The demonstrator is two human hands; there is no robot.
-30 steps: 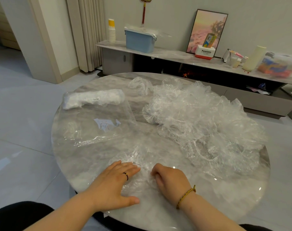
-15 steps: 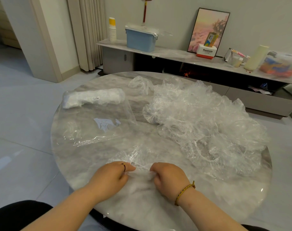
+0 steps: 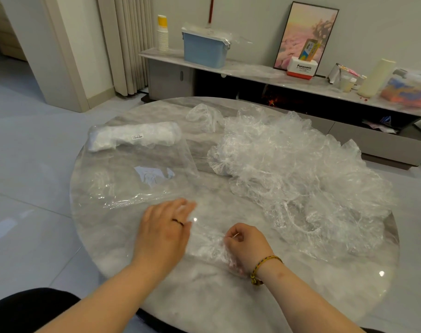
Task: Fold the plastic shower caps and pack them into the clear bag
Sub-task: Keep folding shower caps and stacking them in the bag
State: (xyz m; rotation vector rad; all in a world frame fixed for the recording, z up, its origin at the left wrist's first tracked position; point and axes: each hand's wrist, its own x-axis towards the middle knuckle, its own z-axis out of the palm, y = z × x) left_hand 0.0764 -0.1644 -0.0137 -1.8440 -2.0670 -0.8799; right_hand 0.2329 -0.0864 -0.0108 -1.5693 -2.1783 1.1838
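A folded clear shower cap (image 3: 205, 246) lies on the round marble table (image 3: 300, 296) near the front edge. My right hand (image 3: 249, 246) has its fingers curled round the cap's right end. My left hand (image 3: 166, 231) hovers just left of the cap with its fingers straight and blurred, reaching toward the clear bag (image 3: 132, 174). That bag lies flat at the left of the table, with a white roll of packed caps (image 3: 134, 137) at its far end. A large pile of loose crumpled shower caps (image 3: 296, 169) covers the right half of the table.
Behind the table runs a low shelf (image 3: 252, 70) with a blue lidded box (image 3: 204, 49), stacked paper cups (image 3: 163, 34), a framed picture (image 3: 305, 37) and a white and red box (image 3: 300, 68). Grey floor tiles surround the table.
My left hand let go of the cap, opened and moved up-left toward the bag. The cap went from gathered between both hands to a folded bundle held by my right hand alone.
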